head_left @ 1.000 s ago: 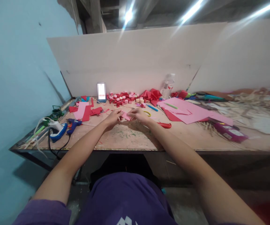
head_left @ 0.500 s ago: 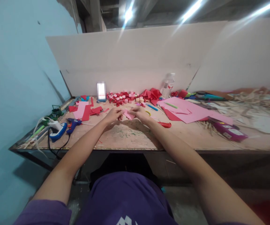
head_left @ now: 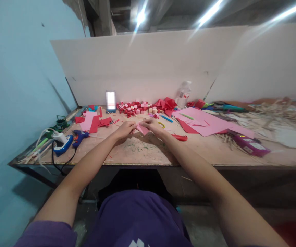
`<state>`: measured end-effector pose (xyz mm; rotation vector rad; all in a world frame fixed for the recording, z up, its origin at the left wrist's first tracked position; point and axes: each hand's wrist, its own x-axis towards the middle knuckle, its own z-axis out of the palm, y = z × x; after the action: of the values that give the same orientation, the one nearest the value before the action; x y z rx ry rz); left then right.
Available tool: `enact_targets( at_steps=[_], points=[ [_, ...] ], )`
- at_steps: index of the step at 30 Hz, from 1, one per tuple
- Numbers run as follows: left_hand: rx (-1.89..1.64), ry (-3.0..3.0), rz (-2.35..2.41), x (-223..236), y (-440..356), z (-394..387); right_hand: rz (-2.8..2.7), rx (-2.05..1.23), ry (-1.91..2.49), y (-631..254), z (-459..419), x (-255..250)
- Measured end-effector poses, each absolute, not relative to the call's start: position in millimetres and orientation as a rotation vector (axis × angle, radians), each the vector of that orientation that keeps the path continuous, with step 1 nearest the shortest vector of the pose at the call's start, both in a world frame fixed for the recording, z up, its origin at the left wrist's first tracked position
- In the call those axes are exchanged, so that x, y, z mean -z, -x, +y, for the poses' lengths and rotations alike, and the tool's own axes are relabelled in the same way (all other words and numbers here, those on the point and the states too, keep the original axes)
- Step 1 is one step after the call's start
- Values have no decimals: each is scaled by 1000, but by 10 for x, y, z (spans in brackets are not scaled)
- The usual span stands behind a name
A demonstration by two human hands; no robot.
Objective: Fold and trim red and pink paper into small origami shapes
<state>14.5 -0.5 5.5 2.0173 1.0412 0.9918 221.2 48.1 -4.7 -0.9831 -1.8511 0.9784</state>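
Between my two hands, just above the table (head_left: 127, 156), is a small piece of pink paper (head_left: 143, 129). My left hand (head_left: 125, 130) is closed, its fingertips pinching the paper's left corner. Fingers of my right hand (head_left: 151, 125) grip its upper right side, thumb and fingers pressed together. The paper is tilted, and its fold lines are too small to make out. Behind the hands lies a heap of small red and pink paper cubes (head_left: 137, 109). Close to my right hand are a yellow scissor handle (head_left: 161, 125) and a red-handled tool (head_left: 180, 137).
A phone (head_left: 110, 101) stands at the back. On the left are red and pink paper scraps (head_left: 94, 124), a blue glue gun (head_left: 80, 138) and a power strip (head_left: 63, 145) with cords. Rightward lie large pink sheets (head_left: 209, 125), a bottle (head_left: 184, 95) and a purple packet (head_left: 250, 144).
The pink paper has turned and shifted slightly right, showing more toward my right hand. My left fingers have closed tighter at its corner. Both arms stay nearly in place.
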Motion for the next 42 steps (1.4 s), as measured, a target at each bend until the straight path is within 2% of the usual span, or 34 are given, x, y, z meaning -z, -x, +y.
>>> enact_targets(
  at_steps=[16, 42],
  points=[
    [-910, -2007, 1006, -23, -135, -26, -1825, -985, 943, -2205, 491, 97],
    [-1104, -1705, 911, -80, -35, 192, -1936, -1212, 899, -2240, 440, 49]
  ],
)
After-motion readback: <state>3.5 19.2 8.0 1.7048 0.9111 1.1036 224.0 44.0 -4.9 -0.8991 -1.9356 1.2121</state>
